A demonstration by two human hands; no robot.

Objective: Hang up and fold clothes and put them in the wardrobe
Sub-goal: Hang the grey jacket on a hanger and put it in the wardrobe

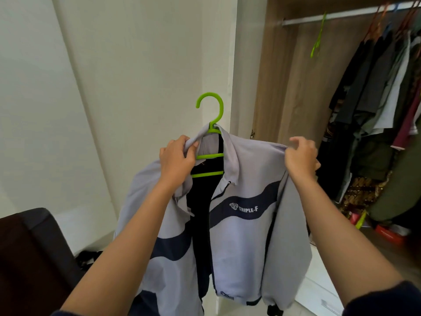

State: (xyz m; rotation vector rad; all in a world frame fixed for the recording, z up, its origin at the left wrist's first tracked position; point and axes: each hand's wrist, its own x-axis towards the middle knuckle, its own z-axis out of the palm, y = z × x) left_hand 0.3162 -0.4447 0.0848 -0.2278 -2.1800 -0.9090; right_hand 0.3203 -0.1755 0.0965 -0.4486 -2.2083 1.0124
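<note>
A light grey jacket (pixel 241 242) with dark blue wavy bands and an open zip hangs in front of me on a bright green hanger (pixel 210 110), hook up. My left hand (pixel 176 157) grips the jacket's left collar and shoulder together with the hanger arm beneath it. At the other shoulder, my right hand (pixel 300 156) pinches the grey fabric. The hanger's arms are mostly hidden under the cloth.
The open wardrobe (pixel 280 87) stands at the right with a rail (pixel 337 17), an empty green hanger (pixel 317 39) and several dark garments (pixel 378 106) hanging. Boxes and patterned fabric lie on its floor. A dark chair (pixel 29 258) is at lower left, a white wall behind.
</note>
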